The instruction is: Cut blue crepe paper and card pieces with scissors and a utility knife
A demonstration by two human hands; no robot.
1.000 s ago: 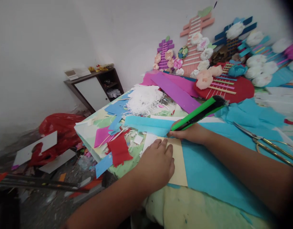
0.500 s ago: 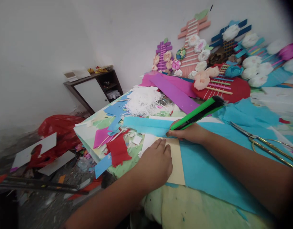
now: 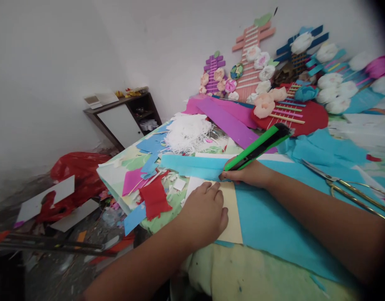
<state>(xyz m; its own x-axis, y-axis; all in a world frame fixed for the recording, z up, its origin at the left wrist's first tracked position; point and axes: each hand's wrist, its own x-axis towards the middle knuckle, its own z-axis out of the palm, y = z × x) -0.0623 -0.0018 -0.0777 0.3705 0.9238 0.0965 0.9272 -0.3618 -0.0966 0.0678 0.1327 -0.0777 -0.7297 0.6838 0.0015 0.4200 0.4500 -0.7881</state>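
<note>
My right hand (image 3: 247, 173) grips a green and black utility knife (image 3: 258, 146), its lower end at the upper edge of a cream card (image 3: 231, 209). My left hand (image 3: 206, 213) lies flat on the card, its fingers spread towards that edge. Under the card spreads a large turquoise sheet (image 3: 274, 213), and a turquoise strip (image 3: 189, 164) runs off to the left above my left hand. The knife's blade is too small to make out. Gold-handled scissors (image 3: 339, 182) lie on the turquoise sheet by my right forearm.
White shredded paper (image 3: 189, 133), a red scrap (image 3: 154, 197) and purple paper (image 3: 230, 123) lie on the table. Decorated pieces with paper flowers, among them a pink one (image 3: 250, 54), lean on the wall. A low cabinet (image 3: 120, 123) stands behind left.
The top of the knife has tilted slightly up and left. My left thumb has shifted slightly; both hands otherwise stay in nearly the same place.
</note>
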